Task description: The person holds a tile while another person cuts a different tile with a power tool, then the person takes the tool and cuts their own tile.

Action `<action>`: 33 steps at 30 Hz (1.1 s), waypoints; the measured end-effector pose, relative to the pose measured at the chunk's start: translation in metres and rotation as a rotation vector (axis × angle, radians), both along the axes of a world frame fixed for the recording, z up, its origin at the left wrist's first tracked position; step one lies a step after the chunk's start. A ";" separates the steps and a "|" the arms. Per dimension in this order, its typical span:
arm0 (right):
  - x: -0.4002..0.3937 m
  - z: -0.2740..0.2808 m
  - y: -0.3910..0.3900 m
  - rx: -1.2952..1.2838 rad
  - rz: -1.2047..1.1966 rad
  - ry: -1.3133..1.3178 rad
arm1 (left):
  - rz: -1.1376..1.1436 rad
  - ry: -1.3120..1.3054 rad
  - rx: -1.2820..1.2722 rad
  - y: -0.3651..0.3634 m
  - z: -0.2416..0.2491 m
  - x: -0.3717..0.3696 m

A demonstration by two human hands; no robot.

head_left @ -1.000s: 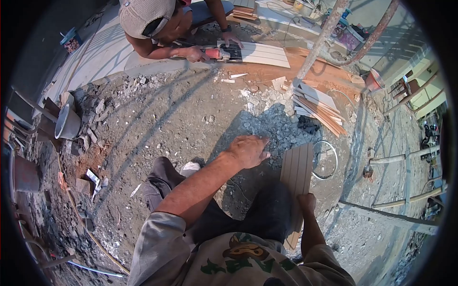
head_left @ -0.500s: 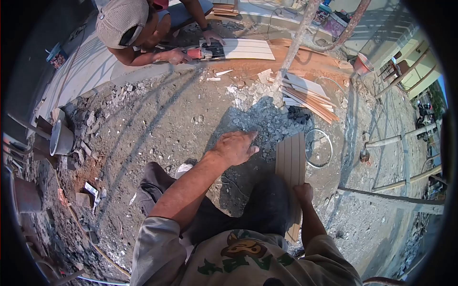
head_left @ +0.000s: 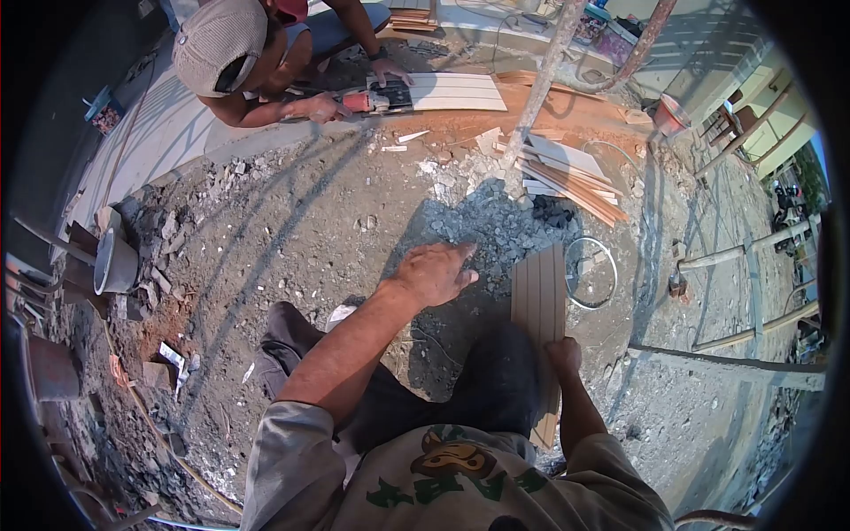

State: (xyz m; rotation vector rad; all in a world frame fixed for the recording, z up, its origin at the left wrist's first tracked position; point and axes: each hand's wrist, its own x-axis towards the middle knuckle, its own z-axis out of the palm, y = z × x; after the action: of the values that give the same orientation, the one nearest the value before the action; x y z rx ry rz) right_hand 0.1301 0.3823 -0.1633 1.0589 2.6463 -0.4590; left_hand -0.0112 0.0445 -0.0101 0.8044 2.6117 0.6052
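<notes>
My left hand [head_left: 434, 273] hovers over the dirt in front of my knees, empty, with its fingers pointing forward and its thumb apart. Beside my right leg, my right hand [head_left: 564, 356] is closed on the edge of a long tan grooved board [head_left: 538, 288], which slants up past my knee. The fingers of that hand are mostly hidden from above. A wire ring [head_left: 591, 305] lies to the right of the board. Across from me, a crouching person in a cap holds a red angle grinder [head_left: 359, 102] against a pale grooved panel [head_left: 456, 91].
A wooden pole [head_left: 542, 84] rises beside stacked board offcuts [head_left: 571, 181]. Broken grey rubble [head_left: 487, 221] lies ahead. Buckets stand at left, including a grey bucket [head_left: 117, 263], and a red bucket [head_left: 673, 115] stands far right. A concrete beam [head_left: 726, 367] crosses at right.
Both my hands and the grooved board keep their places. The other person and the grinder appear slightly farther left, with a small shift of the whole background.
</notes>
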 end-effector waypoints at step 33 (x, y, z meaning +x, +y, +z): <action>-0.001 0.010 -0.007 0.004 -0.004 -0.005 | 0.014 0.004 0.012 0.000 0.001 0.001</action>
State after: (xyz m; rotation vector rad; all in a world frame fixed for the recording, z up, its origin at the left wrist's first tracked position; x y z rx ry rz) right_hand 0.1286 0.3756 -0.1529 1.0647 2.6425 -0.4515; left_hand -0.0106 0.0443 -0.0093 0.7921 2.6216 0.6248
